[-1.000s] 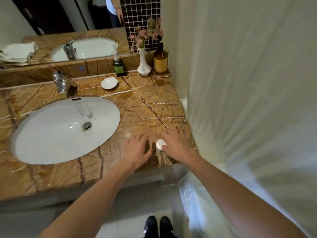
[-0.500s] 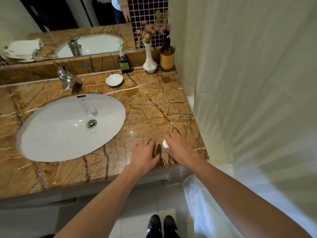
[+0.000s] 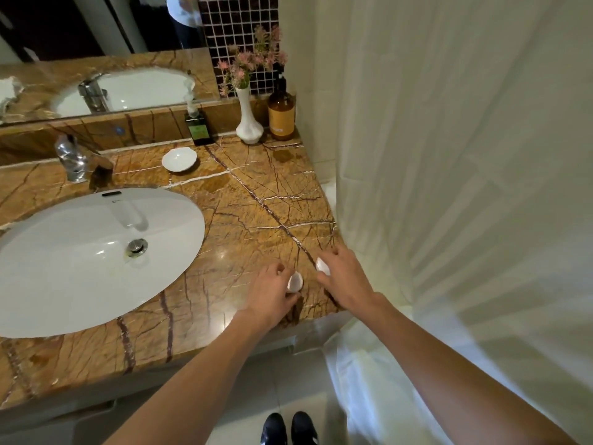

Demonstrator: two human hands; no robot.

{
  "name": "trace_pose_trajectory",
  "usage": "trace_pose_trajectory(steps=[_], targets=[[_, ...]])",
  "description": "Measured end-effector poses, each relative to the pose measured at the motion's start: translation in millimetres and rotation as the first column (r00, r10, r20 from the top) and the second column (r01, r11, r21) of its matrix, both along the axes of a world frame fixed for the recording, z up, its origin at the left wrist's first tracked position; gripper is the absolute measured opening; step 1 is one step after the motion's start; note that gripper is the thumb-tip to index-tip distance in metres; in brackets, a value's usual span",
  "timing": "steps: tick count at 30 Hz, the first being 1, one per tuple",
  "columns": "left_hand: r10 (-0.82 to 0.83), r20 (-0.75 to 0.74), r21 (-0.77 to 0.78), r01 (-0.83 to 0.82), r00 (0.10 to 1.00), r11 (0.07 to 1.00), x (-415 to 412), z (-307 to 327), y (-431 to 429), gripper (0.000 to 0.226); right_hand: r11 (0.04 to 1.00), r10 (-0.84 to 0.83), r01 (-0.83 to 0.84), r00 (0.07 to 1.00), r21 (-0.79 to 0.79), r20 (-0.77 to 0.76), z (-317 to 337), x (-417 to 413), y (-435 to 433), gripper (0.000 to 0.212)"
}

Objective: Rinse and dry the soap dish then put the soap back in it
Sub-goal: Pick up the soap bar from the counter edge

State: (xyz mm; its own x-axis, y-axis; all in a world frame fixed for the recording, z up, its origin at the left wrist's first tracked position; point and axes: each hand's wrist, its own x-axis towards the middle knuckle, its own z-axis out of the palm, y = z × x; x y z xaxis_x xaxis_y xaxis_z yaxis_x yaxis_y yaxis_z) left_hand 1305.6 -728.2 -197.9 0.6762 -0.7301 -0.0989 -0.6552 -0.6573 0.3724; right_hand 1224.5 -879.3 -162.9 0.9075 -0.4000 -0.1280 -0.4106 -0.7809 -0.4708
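Observation:
The white scalloped soap dish [image 3: 179,159] sits empty at the back of the brown marble counter [image 3: 256,200], right of the faucet. Near the counter's front right corner, my left hand [image 3: 269,298] pinches a small white piece of soap [image 3: 295,282] in its fingertips. Beside it, my right hand [image 3: 348,279] holds a second small white soap piece [image 3: 322,265], mostly hidden under the fingers. The two hands are a few centimetres apart, just above the counter.
A white oval sink [image 3: 80,252] with a chrome faucet [image 3: 69,157] fills the left. A green bottle [image 3: 199,128], white flower vase [image 3: 248,120] and amber bottle [image 3: 281,114] line the back. A white shower curtain [image 3: 449,187] hangs at the right.
A second or so ago one white soap showed under my right hand and my left hand lay flat. Now each hand holds a white piece, slightly raised. The view has moved closer.

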Motion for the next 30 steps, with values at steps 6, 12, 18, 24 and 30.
trace_pose_trajectory(steps=[6, 12, 18, 24, 30], targets=[[0.024, 0.010, -0.013, -0.024, 1.000, 1.000, -2.8, -7.6, -10.6, 0.047, 0.999, -0.035, 0.035, 0.999, -0.031, -0.011, -3.0, -11.5, -2.5, 0.040], [0.055, -0.036, -0.005, -0.055, 0.998, 0.998, -2.2, -10.5, -15.4, 0.041, 0.999, -0.042, 0.042, 0.999, -0.023, -0.002, -1.0, -10.0, 0.1, 0.045], [0.069, -0.049, 0.028, -0.067, 0.996, 0.997, 2.0, -6.2, -19.0, 0.048, 1.000, -0.010, 0.009, 1.000, -0.019, -0.010, 3.5, -2.0, 5.2, 0.041], [0.210, -0.020, -0.066, -0.211, 0.977, 0.975, 32.6, 20.0, 16.6, 0.048, 0.999, 0.034, -0.035, 0.999, -0.028, -0.018, 5.6, 26.7, 30.4, 0.032], [0.336, 0.057, -0.074, -0.332, 0.940, 0.940, 82.0, 48.9, 71.3, 0.052, 0.983, 0.182, -0.182, 0.983, -0.010, 0.029, 22.4, 86.6, 75.3, 0.038]])
